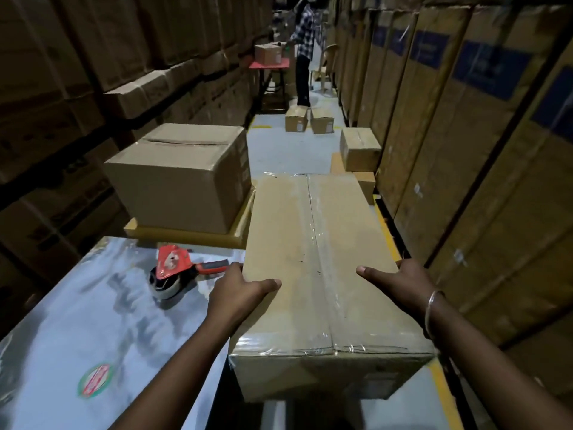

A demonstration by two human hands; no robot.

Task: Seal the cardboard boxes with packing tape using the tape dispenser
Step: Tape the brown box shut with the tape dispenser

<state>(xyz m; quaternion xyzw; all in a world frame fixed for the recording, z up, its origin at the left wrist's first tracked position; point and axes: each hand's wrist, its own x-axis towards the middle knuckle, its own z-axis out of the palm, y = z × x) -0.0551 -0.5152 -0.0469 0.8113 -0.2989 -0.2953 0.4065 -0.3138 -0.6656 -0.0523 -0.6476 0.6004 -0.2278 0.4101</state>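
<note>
Left hand: the left hand [238, 290] clasps the taped box [316, 274] at its left edge, thumb on the lid, fingers down the side.
Right hand: the right hand [403, 282] grasps the opposite edge the same way, a bangle [432, 308] on the wrist.
Box position: it appears to overhang the worktop [93, 321] beside it; what bears it underneath cannot be made out.
Tape dispenser: the tape dispenser [176, 273] lies on the worktop, just left of the left hand.
Risk: glossy tape under the thumbs could let the box slip and tip; swinging it left could knock the dispenser.
Hidden: fingers behind both box sides; the box's far end and underside.
Unclear: whether the large box [179, 175] beyond is sealed.
</note>
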